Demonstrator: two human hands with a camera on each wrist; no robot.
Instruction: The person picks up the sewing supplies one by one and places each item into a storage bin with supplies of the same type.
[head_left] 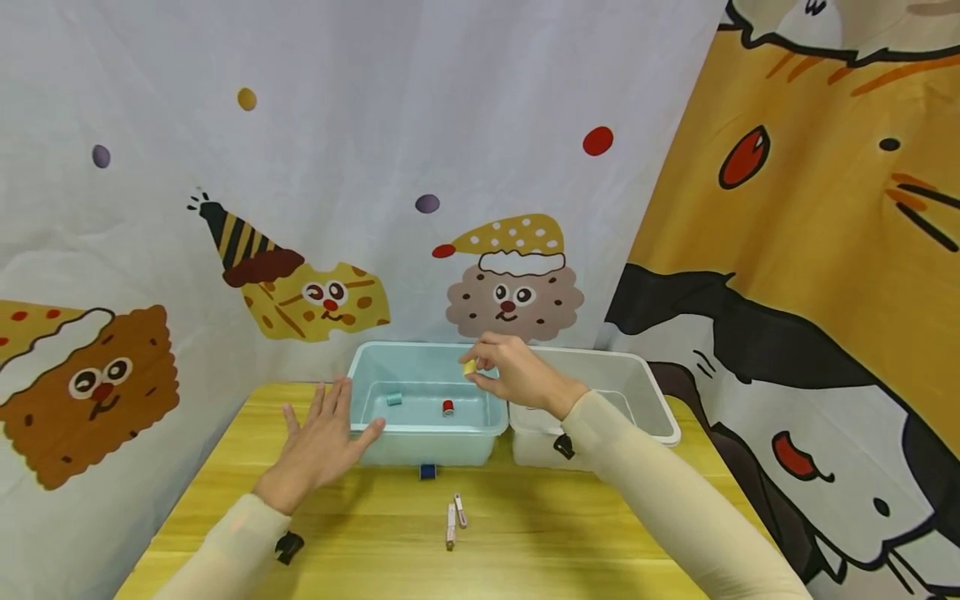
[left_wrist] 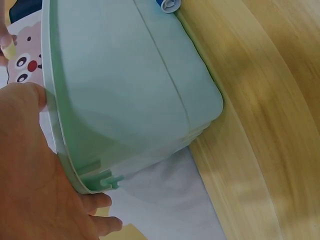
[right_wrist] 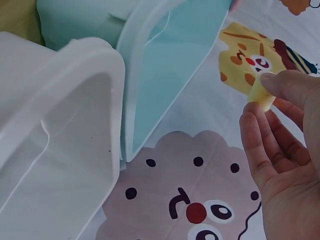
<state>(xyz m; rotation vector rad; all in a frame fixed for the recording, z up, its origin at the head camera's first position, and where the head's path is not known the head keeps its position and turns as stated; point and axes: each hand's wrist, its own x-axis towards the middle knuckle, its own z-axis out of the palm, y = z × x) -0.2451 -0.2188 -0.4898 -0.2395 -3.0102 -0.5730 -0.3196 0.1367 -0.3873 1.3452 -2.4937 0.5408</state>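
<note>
White cloth point(head_left: 337, 125) printed with cartoon faces hangs at 12 o'clock, behind the yellow wood-grain counter point(head_left: 375, 550). On it sit two tubs side by side: the blue tub point(head_left: 427, 450) near the middle and the white tub point(head_left: 536, 448) at its 3 o'clock. At the blue tub's 8 o'clock corner is the left hand point(head_left: 318, 440), its grip released, fingers stretched out and thumb spread beside the rim. At 2 o'clock, above where the tubs meet, the right hand point(head_left: 521, 377) has its grip closed in a pinch, thumb and fingertips on the yellow spool point(head_left: 470, 367), which is held up over the blue tub. Two slim sticks point(head_left: 451, 527) lie close together on the counter, at 6 o'clock from that tub. Smaller still, the teal spool point(head_left: 394, 400) lies inside it at 9 o'clock and the red spool point(head_left: 447, 408) at 4, while the navy spool point(head_left: 427, 472) is just outside its front wall, at 6.
</note>
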